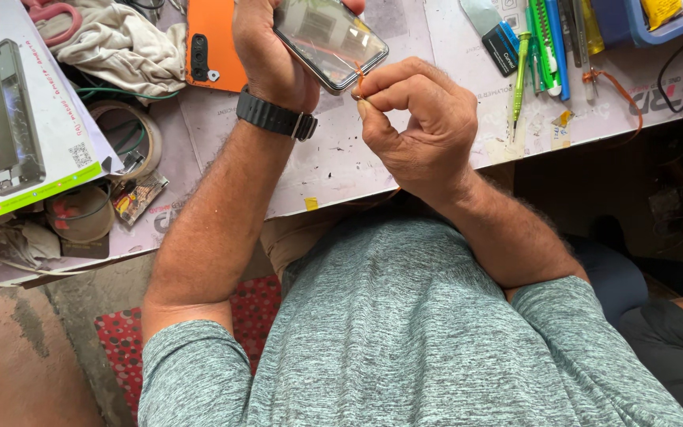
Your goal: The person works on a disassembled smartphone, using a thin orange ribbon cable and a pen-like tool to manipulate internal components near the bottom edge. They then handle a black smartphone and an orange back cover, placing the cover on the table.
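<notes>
in the head view the left hand [266, 55] grips a smartphone [331, 39] above the desk [333, 158], its fingers wrapped round the far edge so the glossy glass face tilts up toward the camera; a dark wristwatch [276, 117] sits on that wrist. the right hand [416, 119] is curled almost into a fist at the phone's near corner, its thumb and forefinger pinched shut on a small orange pry pick [358, 81] whose tip touches the seam at that corner. judging by this, the work on the phone's edge looks to be at an early stage: the pick is only at one corner, the glass lies flush with the frame as far as can be seen, and no gap shows along the visible edges, so the rest of the seam appears yet to be worked. just behind the left hand an orange phone back cover [213, 43] lies flat on the desk, with a crumpled beige cloth [124, 43] beside it. far left sits a white replacement battery box [21, 111], and near it a roll of tape [132, 134]. to the right, well apart from the hands, a row of green and blue screwdrivers [543, 47] lies next to a blue tray [650, 24]. the person's grey shirt [405, 332] fills the bottom of the view.
</notes>
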